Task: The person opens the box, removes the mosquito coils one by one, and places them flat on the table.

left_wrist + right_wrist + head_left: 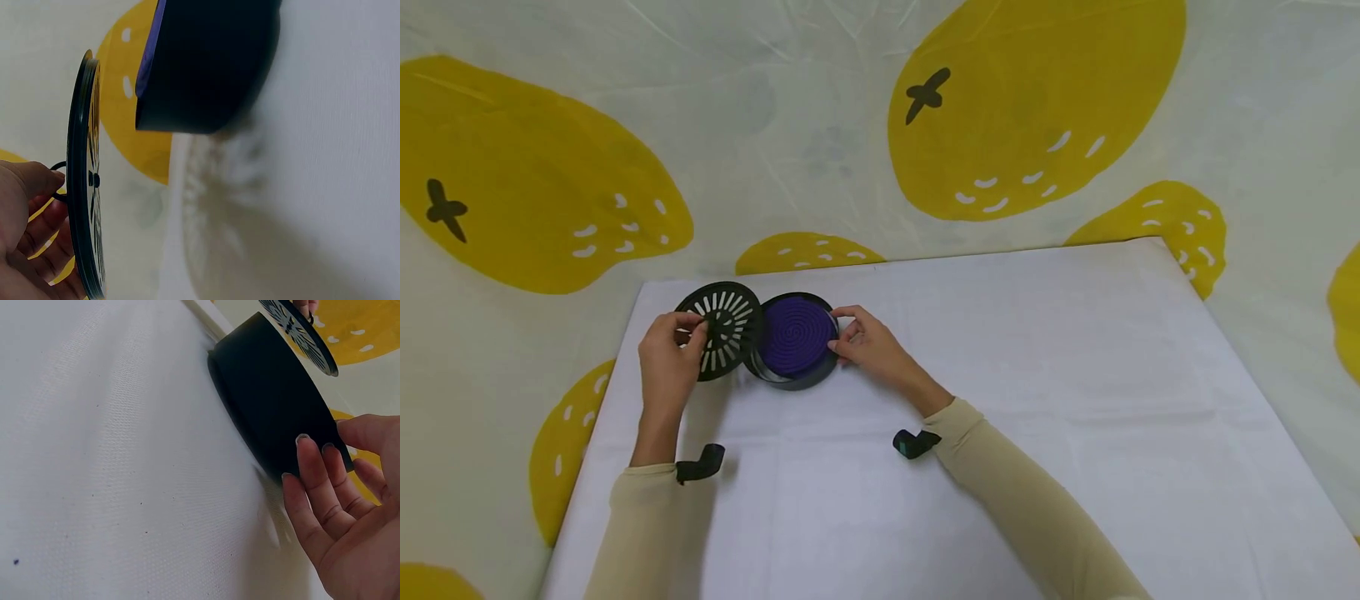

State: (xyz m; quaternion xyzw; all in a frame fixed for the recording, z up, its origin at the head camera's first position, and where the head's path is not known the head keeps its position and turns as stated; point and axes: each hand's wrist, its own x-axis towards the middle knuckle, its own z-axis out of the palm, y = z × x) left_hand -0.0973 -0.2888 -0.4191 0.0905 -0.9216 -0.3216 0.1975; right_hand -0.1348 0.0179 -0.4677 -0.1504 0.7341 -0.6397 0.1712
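Note:
My left hand (672,354) pinches the small wire ring handle (57,181) of a round black slotted lid (741,312). Raised off the table and tilted, the lid overlaps the left edge of a round black mosquito coil holder (793,384) in the head view. Inside this holder lies a purple spiral mosquito coil (797,335), facing up. My right hand (876,350) holds the holder at its right side, with fingertips (303,439) against the outer wall and the thumb by the rim. The right wrist view shows the holder's dark side wall, with its inside hidden.
A white cloth (1000,375) covers the table, and the holder sits near its back left part. Behind the table hangs a pale fabric backdrop (820,125) with large yellow fruit prints. Black straps with small cameras (916,443) are on both wrists.

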